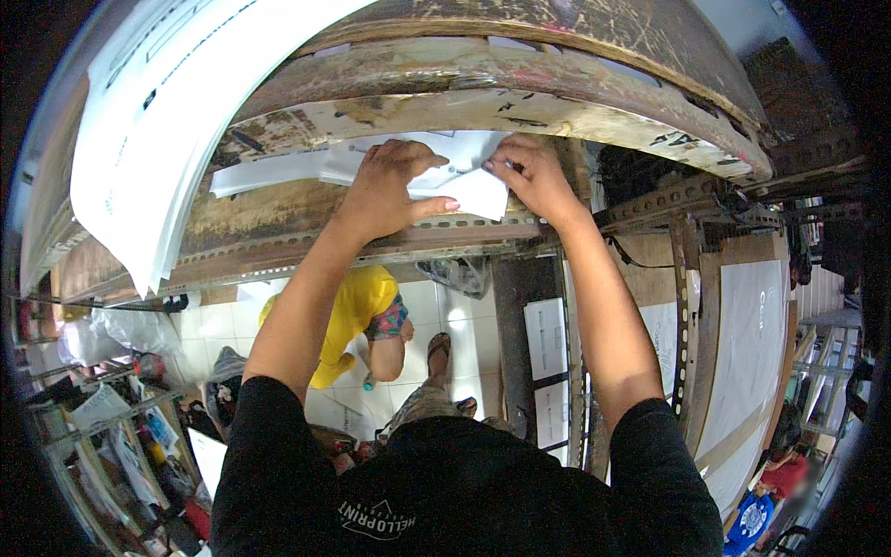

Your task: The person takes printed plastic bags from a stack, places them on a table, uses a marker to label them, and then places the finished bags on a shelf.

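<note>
White paper sheets (475, 195) lie in the gap under a worn wooden beam (445, 110), their near corner bent over the ledge edge. My left hand (397, 184) rests on the sheets, thumb stretched along the near side and apart from the curled index finger. At the sheets' right edge, my right hand (534, 178) pinches the paper between thumb and fingers. The far part of the sheets is hidden beneath the beam.
A thick stack of printed sheets (158, 130) droops over the left side. Along the ledge runs a perforated metal rail (464, 232). Below, a person in a yellow shirt (371, 292) is on the tiled floor near a plastic bag (457, 273). Shelving (121, 436) stands left.
</note>
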`<state>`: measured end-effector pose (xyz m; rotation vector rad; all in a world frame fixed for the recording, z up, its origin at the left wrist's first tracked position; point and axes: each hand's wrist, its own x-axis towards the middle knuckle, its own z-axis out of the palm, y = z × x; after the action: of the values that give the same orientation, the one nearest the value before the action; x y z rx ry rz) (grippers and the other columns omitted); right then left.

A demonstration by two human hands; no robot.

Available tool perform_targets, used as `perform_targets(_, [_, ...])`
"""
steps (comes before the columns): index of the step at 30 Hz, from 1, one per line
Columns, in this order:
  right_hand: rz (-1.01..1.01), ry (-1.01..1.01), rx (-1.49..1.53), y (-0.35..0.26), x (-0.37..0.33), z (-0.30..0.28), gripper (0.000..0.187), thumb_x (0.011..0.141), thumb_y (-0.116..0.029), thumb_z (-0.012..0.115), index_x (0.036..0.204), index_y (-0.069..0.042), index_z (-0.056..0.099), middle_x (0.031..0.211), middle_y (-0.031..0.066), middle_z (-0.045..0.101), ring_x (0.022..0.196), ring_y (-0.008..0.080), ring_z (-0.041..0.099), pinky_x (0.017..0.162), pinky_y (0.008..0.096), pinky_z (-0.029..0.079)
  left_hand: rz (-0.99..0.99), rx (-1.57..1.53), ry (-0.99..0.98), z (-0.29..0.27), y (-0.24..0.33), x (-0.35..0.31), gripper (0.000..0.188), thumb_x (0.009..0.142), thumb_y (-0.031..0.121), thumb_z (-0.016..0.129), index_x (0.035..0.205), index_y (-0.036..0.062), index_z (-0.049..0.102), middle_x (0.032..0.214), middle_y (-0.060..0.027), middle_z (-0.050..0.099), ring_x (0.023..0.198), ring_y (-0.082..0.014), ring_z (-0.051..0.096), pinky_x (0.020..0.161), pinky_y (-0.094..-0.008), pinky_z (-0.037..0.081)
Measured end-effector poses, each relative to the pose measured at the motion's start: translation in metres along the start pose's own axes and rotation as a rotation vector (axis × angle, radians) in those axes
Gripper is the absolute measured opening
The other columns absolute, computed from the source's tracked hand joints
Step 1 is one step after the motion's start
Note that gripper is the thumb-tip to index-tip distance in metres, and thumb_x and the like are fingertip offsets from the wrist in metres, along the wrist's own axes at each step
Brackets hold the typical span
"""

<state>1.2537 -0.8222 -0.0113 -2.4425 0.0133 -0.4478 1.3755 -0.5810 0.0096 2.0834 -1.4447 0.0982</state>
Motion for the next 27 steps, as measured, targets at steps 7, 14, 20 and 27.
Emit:
perform_targets(7, [0.15, 0.293, 0.013, -0.01, 0.013, 0.002, 0.031, 0.091, -0.025, 0.071, 0.101, 0.004, 0.07, 0.088, 0.0164, 0.071, 0.079, 0.018, 0.065, 0.069, 0.0324, 0.049, -0.093, -0.009, 0.084, 0.046, -0.052, 0.014, 0.042, 0.095, 0.044, 0.058, 0.098, 0.004, 0.07, 0.096, -0.0241, 0.068, 0.093, -0.0431, 0.063, 0.086, -0.0487, 0.049])
perform_targets(14, [-0.049, -0.004, -0.096, -0.015, -0.018, -0.006, 0.027, 0.079, -0.029, 0.08, 0.097, -0.011, 0.071, 0.095, 0.0079, 0.066, 0.094, 0.0291, 0.062, 0.091, 0.0415, 0.042, -0.178, -0.116, 0.102, 0.034, -0.037, 0.016, 0.054, 0.099, 0.05, 0.049, 0.092, 0.0008, 0.068, 0.095, -0.0248, 0.068, 0.091, -0.0446, 0.062, 0.083, -0.0504, 0.048])
perform_targets(20, [-0.072, -0.028, -0.133, -0.015, -0.01, -0.006, 0.021, 0.081, -0.027, 0.078, 0.09, -0.009, 0.07, 0.095, 0.0066, 0.065, 0.089, 0.0289, 0.062, 0.082, 0.0412, 0.044, -0.234, -0.133, 0.051, 0.027, -0.034, 0.018, 0.04, 0.096, 0.042, 0.063, 0.097, 0.0038, 0.074, 0.084, -0.0224, 0.069, 0.082, -0.0411, 0.066, 0.075, -0.0463, 0.051])
perform_targets(27, [0.012, -0.061, -0.049, -0.009, -0.01, -0.003, 0.024, 0.085, -0.036, 0.073, 0.091, -0.013, 0.071, 0.099, 0.0047, 0.068, 0.098, 0.0273, 0.063, 0.087, 0.0426, 0.044, -0.223, -0.153, 0.085, 0.031, -0.037, 0.015, 0.045, 0.095, 0.047, 0.062, 0.097, 0.0034, 0.073, 0.084, -0.023, 0.069, 0.081, -0.0412, 0.066, 0.076, -0.0468, 0.051])
